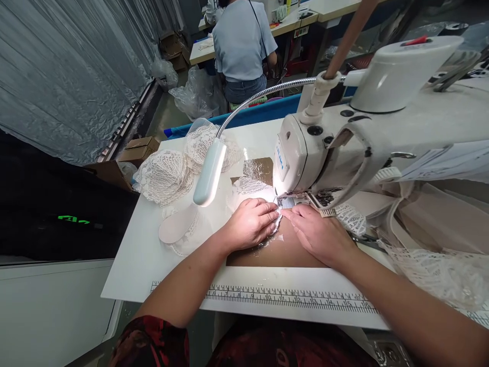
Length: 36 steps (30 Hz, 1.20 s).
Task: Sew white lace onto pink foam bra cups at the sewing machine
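My left hand [250,223] rests on the bed of a white sewing machine [298,148], its bent fingers close together on a piece of white lace fabric [252,185]. Part of that lace shows behind the hand, and its edge runs beneath the presser foot [280,202]. From the other side, my right hand [319,232] has its fingers closed at the edge of the lace, beside the foot. The fingertips of both hands nearly meet there, partly hiding the fabric. Under the hands lies a brown sheet [298,252] with shiny worn patches.
Lace cups [164,176] are heaped at the left of the white table [133,270], near a smooth beige pad [178,225]. A lamp [210,173] hangs over them on a bendable arm. Scissors [369,240] and sheer fabric [439,214] lie right. A person [244,43] sits ahead.
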### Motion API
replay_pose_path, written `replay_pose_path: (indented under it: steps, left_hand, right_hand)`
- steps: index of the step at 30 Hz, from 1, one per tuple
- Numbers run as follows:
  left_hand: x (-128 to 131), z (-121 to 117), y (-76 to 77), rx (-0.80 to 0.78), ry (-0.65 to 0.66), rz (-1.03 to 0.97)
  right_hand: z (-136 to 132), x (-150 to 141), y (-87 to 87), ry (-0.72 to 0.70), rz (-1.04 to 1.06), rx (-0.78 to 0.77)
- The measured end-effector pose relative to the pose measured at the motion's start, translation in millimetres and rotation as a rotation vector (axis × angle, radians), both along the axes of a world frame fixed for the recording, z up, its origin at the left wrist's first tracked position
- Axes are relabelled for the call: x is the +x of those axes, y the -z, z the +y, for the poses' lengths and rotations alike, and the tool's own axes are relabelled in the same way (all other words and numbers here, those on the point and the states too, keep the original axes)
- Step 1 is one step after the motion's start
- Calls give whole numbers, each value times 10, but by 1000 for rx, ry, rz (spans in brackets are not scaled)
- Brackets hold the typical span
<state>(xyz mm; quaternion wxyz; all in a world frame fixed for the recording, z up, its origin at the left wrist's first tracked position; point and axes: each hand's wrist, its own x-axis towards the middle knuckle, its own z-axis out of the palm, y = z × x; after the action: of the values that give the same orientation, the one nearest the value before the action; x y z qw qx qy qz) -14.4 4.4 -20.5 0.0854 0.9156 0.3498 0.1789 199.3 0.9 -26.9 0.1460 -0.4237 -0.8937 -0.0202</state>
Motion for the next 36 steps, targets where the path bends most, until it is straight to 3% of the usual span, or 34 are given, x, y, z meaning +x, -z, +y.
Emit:
replay_pose_path:
  steps: [8,15,23,27,36]
  left_hand:
    - [-75,11,-25,-33,44,-91]
    - [-86,8,-13,-33,84,-54]
    - [-70,-7,-24,-7,90,-7]
    - [-50,10,-23,-31,92,-7]
    - [47,60,49,29,-11,60]
  right_hand:
    - [-9,92,83,-192,41,-52]
    - [-11,105,99,-225,40,-79]
    - [-7,110,89,-197,139,-86]
    - [-16,65,85,-174,65,-42]
    - [-41,32,57,-139,38,-25]
